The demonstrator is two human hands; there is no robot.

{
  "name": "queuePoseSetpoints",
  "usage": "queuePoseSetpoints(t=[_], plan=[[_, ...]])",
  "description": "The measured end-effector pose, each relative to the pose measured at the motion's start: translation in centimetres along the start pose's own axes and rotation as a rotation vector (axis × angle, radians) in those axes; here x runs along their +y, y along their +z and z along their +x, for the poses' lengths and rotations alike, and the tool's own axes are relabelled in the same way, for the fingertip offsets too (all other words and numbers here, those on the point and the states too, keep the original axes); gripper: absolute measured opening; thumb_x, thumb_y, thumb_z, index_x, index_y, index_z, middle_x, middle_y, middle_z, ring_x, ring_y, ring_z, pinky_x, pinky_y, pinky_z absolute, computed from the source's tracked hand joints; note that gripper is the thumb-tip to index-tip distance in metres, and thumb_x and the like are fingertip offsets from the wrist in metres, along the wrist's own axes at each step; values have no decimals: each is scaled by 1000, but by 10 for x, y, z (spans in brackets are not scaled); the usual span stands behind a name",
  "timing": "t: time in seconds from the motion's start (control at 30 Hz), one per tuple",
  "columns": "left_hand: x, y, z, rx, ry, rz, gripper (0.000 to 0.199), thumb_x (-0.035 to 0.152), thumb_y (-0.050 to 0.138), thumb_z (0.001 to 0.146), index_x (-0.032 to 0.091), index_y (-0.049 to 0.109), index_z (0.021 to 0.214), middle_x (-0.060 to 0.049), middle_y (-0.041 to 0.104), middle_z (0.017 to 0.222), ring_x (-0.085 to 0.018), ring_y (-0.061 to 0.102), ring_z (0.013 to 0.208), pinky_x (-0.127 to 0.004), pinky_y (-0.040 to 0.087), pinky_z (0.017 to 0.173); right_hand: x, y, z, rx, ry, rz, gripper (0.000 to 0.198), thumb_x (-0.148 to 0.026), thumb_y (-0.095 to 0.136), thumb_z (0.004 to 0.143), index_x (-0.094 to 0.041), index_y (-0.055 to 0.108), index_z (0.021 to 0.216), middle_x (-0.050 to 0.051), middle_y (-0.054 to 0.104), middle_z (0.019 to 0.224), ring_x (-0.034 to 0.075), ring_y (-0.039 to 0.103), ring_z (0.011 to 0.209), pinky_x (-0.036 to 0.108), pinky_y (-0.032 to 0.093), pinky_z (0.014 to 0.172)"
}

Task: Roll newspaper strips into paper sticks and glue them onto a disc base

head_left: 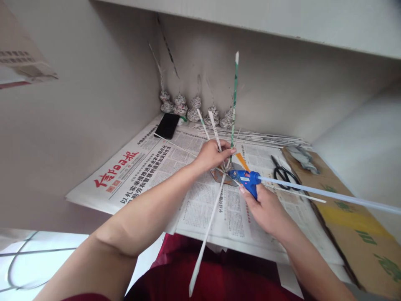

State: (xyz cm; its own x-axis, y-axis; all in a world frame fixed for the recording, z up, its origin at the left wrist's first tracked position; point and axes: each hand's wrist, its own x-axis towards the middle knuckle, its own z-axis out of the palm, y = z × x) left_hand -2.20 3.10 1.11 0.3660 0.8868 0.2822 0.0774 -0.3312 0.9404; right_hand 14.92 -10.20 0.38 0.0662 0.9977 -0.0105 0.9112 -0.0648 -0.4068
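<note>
My right hand [265, 205] is closed around the handle of a blue glue gun [246, 179], its nozzle pointing left. A long translucent glue stick [328, 194] runs out of its back. With the fingers of my left hand [216, 155] I pinch a green rolled-paper stick [234, 96] that stands upright. Further paper sticks spread from the same centre, among them a white one [208, 234] reaching toward me. The nozzle is close to that centre, where the sticks cross; whether it touches is unclear. Under them lies a small grey-brown pad [216, 175], partly hidden.
Newspaper [144, 167] covers the surface. Several coiled-paper gourd shapes [196, 109] line the back wall, near a black phone [167, 126] and a pile of paper sticks [269, 138]. On the right are black scissors [282, 173] and flattened cardboard [341, 221]. A ledge [266, 25] overhangs above.
</note>
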Motion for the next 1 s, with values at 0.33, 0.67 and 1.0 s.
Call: queuePoseSetpoints(t=[0.33,0.67,1.0], plan=[[-13,-7,6,44,-69,129,26,42,56,81,17,57,76,0,65,66,-13,61,55,-22,48,53,2,-6,3,-6,32,85,34,-50,42,89,-20,55,93,6,65,78,23,61,75,32,42,67],[-11,-9,7,49,-113,150,22,39,56,81,17,56,76,-1,66,67,-13,62,56,-22,48,52,8,-4,0,19,17,137,36,-53,42,88,-21,58,93,4,63,68,22,60,65,30,40,57],[6,-8,1,28,118,350,24,36,55,82,16,60,70,-1,65,67,-13,58,63,-23,43,63,1,0,-6,27,6,-37,34,-49,39,90,-20,53,99,7,66,76,25,63,74,32,43,65]])
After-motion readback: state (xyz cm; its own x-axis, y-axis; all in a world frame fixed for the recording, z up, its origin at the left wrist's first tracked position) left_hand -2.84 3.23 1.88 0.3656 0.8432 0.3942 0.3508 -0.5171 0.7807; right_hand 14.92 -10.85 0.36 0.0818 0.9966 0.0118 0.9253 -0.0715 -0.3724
